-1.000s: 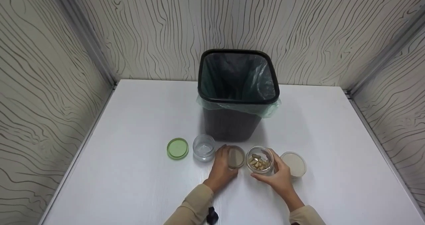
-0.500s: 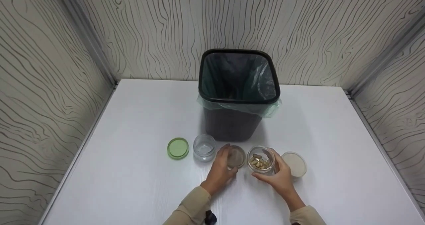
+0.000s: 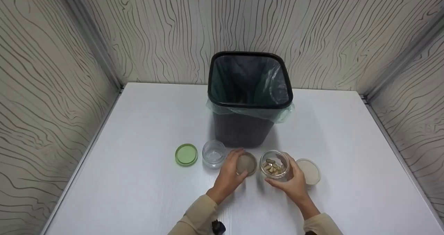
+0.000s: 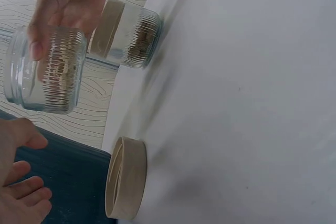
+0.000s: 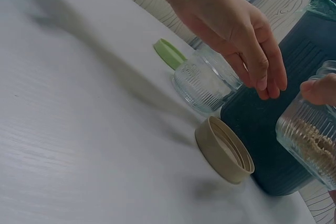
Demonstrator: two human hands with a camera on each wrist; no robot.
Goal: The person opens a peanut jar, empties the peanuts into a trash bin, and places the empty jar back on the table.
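My right hand (image 3: 294,181) grips a glass jar (image 4: 29,80) by its side, thumb at the front. The jar has no lid on, and tan oblong pieces (image 3: 273,167) lie in its bottom. In the left wrist view it hangs above the tabletop. My left hand (image 3: 226,176) hovers with loosely bent fingers over a beige round lid (image 5: 218,153). That lid lies hollow side up on the table, and the right wrist view shows a gap between it and the left fingertips (image 5: 262,83).
Behind the hands stands a dark bin (image 3: 242,129) with a greenish liner. An open glass jar (image 3: 213,156) and a green lid (image 3: 186,155) sit to the left. To the right, a jar with a beige lid (image 3: 308,171) holds brown pieces on the white table (image 3: 138,179).
The jar in my right hand has shifted slightly right and away from me. My left fingers have drawn back a little to the left from the beige lid's edge.
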